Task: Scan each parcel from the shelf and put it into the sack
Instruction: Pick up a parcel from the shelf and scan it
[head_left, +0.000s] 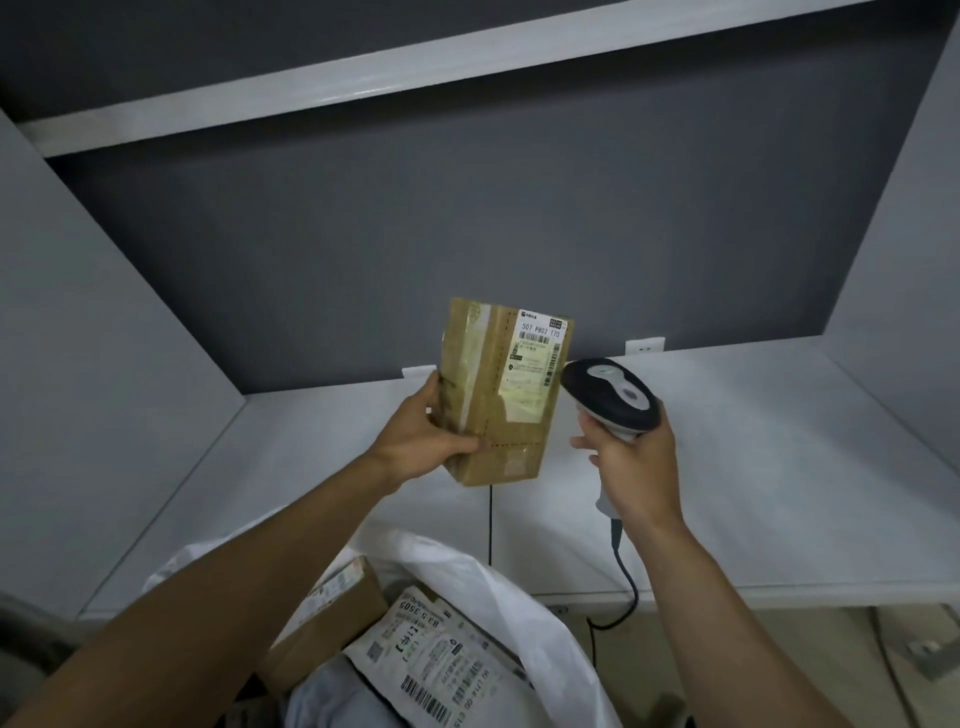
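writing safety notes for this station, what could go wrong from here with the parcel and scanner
1. The left hand grips the cardboard parcel only along its lower left edge, so it might slip and drop.
2. The scanner in the right hand sits close beside the label, which shows glare; the read may fail.
3. The scanner's cable hangs by the sack and could snag.

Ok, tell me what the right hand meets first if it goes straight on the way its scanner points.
Probably the cardboard parcel held by the left hand, near its label, scanner first; depth is unclear.
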